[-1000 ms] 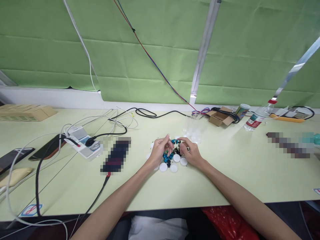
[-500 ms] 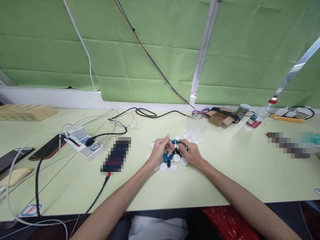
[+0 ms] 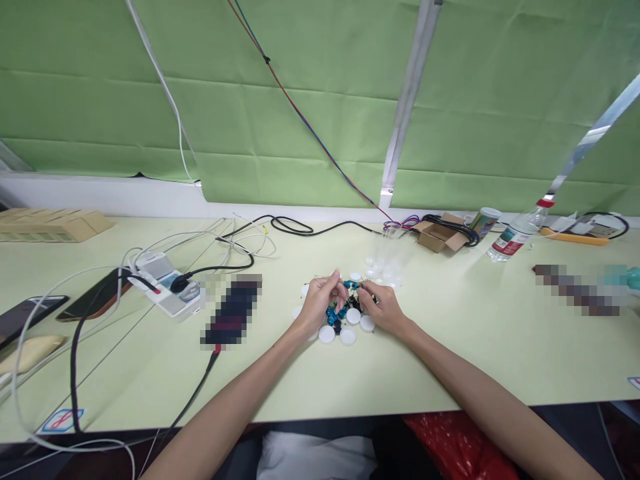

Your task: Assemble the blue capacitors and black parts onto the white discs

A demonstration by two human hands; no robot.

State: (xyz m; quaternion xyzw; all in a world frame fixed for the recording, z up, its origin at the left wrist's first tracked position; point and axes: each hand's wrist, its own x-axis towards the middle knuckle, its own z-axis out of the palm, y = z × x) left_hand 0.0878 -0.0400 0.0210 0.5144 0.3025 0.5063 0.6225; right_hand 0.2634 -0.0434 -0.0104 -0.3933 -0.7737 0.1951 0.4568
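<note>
Close to the middle of the pale yellow-green surface (image 3: pixel 450 347), well back from the near edge, both bare hands meet over a loose cluster of small things. The left hand (image 3: pixel 321 303) has its fingers curled inward with the thumb raised; whether they grip anything cannot be told. The right hand (image 3: pixel 381 307) comes from the other side, its fingers drawn narrow at the right end of a small bright-blue part (image 3: pixel 351 285), which sits between the two hands; a firm hold cannot be made out.

Below this, partly hidden by the left hand, lies a heap of small blue pieces (image 3: pixel 337 313), with small black pieces (image 3: pixel 355 303) beside it, toward the right hand. Flat white round discs (image 3: pixel 327 335) lie around the heap, several of them on the side facing the near edge.

Toward the far edge, just beyond the hands, is a group of clear plastic items (image 3: pixel 387 265) with rounded ends. Farther back and right stands an open brown cardboard box (image 3: pixel 436 238), and right of it a clear plastic bottle (image 3: pixel 515 239) with a red cap. Toward the left edge rests a white power strip (image 3: pixel 167 287) with cables plugged in.
</note>
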